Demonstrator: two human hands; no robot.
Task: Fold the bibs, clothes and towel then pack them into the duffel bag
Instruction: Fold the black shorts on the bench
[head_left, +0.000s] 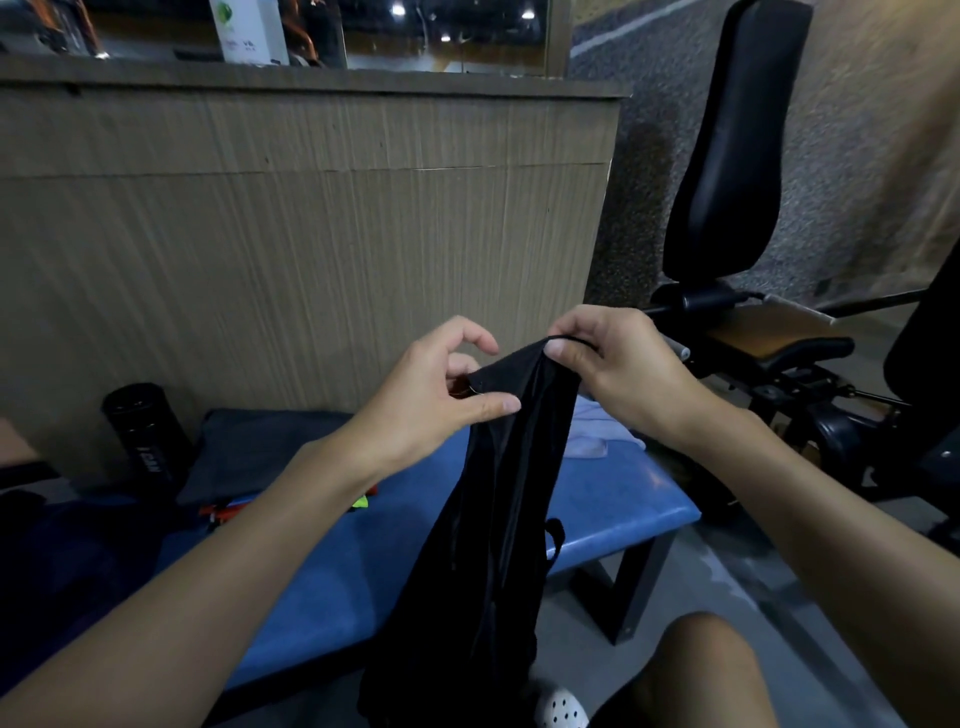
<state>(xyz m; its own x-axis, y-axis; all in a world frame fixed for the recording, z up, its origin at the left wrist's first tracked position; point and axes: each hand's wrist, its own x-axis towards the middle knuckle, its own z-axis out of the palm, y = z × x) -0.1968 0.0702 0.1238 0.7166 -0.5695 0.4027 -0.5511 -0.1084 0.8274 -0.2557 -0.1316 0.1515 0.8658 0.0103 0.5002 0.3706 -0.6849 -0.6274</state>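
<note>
Black thin cloth garment (498, 493): held in the air over the near edge of the blue padded desk (613, 499); hangs long and narrow, bunched in pleats, not folded.
Left hand (441, 384): thumb and forefinger pinch the left corner of the garment's top hem.
Right hand (613, 364): fingers (569, 356) clamped on the right corner of the hem; a thin black edge or cord runs over the forefinger.
Done, as judged: dark grey flat cloth (260, 447) lies squared on the far left of the desk and looks folded. Nothing can be seen packed.
Left to do, as judged: spread and fold the black garment; fold the pale crumpled cloth (597, 431) on the far right of the desk, likely the towel; deal with the orange and neon-yellow pieces (358, 503) beside the grey cloth, possibly bibs; pack everything.
Hidden or unclear: no duffel bag can be identified; the dark blue mass (78, 545) at lower left may be it, cannot tell. The garment's type is unclear and its lower end reaches the frame's bottom. The forearms cover the middle of the desk.
</note>
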